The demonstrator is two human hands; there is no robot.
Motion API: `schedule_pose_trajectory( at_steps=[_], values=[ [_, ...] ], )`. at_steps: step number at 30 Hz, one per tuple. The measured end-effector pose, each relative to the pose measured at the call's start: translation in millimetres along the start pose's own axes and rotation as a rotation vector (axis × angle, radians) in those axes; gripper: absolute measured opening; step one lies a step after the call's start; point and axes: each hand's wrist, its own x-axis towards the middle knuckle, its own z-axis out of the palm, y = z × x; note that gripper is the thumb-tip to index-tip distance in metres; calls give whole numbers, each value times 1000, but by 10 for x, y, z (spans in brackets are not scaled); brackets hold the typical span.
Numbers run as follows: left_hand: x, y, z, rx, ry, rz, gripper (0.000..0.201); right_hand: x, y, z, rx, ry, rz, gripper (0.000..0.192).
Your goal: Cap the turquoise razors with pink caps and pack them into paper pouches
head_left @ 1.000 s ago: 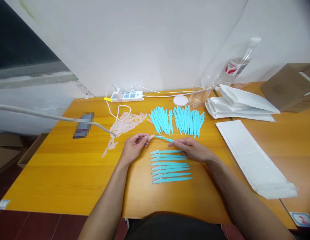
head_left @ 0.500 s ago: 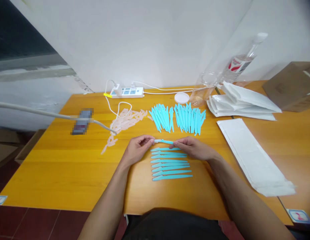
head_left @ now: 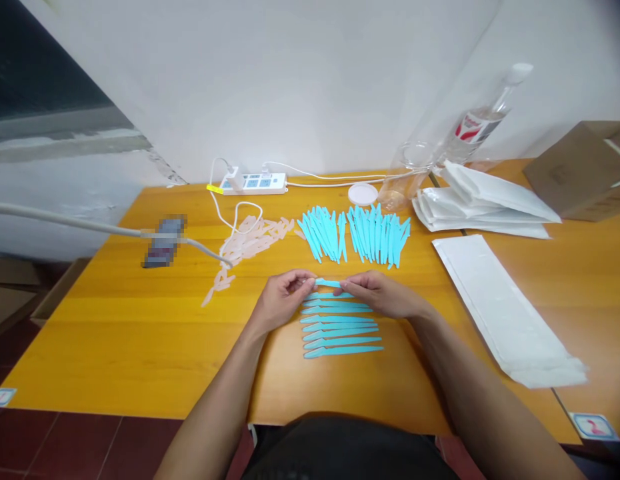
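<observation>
Between my two hands a blue eyebrow razor (head_left: 329, 283) lies crosswise just above the table. My left hand (head_left: 285, 297) is closed in a pinch at its blade end, where the fingertips cover a clear cap. The handle end is pinched by the thumb and fingers of my right hand (head_left: 385, 294). Directly below, several blue razors (head_left: 340, 329) lie in a column, blade ends to the left. Two fanned heaps of blue razors (head_left: 323, 233) spread beyond my hands. To the left lies a loose pile of translucent pale caps (head_left: 255, 240).
A white power strip (head_left: 255, 184) with cables stands by the wall. A blurred phone (head_left: 164, 241) lies left under a hanging cable. At right are white padded sleeves (head_left: 505, 307), a clear jar (head_left: 403, 175), its round lid (head_left: 363, 194), a bottle (head_left: 477, 127) and a cardboard box (head_left: 580, 170).
My left hand has slid right along the razor, so the clear cap that showed at its blade end is now hidden by my fingers. My right hand has shifted slightly left.
</observation>
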Motion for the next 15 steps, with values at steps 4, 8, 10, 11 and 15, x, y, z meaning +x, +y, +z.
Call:
schedule_pose_trajectory(
  at_steps=[4,8,10,11,15],
  values=[
    [-29,-33,-57,278,4,126,22,67,98,71,-337,342,-164,31],
    [-68,-81,-150,503,-26,298,15,54,260,90,-544,434,-232,18],
    [-77,-101,-184,526,-51,347,20,24,307,77,-554,419,-260,18],
    [-78,-113,-197,535,-69,362,24,9,318,69,-551,401,-274,20],
    [-69,-174,-219,578,-96,378,29,-26,308,48,-562,363,-288,31]
  ],
)
